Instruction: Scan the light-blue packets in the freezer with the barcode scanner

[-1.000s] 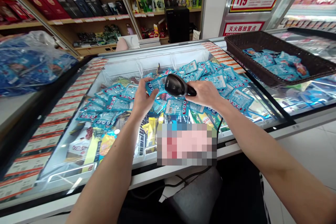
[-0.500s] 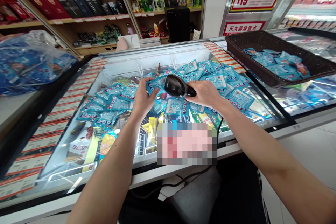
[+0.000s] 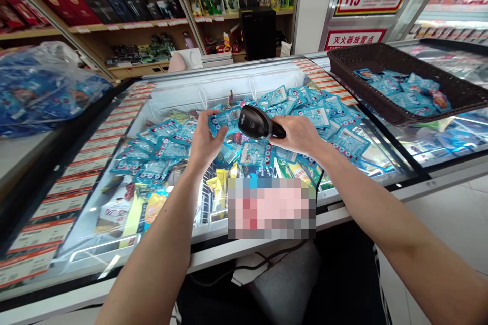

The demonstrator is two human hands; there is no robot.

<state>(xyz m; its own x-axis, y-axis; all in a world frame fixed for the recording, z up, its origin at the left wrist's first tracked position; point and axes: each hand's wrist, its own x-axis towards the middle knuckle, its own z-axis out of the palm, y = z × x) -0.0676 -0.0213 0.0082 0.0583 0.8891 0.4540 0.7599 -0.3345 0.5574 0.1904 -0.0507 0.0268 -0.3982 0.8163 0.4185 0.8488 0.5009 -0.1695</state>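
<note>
My right hand (image 3: 297, 134) is wrapped round the handle of a black barcode scanner (image 3: 253, 123), whose head points left. In my left hand (image 3: 208, 139) is a blue snack packet (image 3: 224, 119), pinched between thumb and fingers at its left end. The packet's right end lies close to the scanner head, which hides part of it. Below both hands, many similar blue packets (image 3: 316, 117) are spread over the glass top of a chest freezer (image 3: 175, 89). A black cable hangs down near my right wrist.
At the right stands a brown woven basket (image 3: 404, 58) with several blue packets in it. A clear plastic bag (image 3: 49, 86) of blue packages lies at the left. Price labels (image 3: 82, 177) line the freezer's side. Stocked shelves (image 3: 133, 25) and a black box (image 3: 258, 35) are behind.
My left hand has moved slightly left with the packet, so more of its printed surface shows beside the scanner. The scanner and my right hand have stayed almost in place.
</note>
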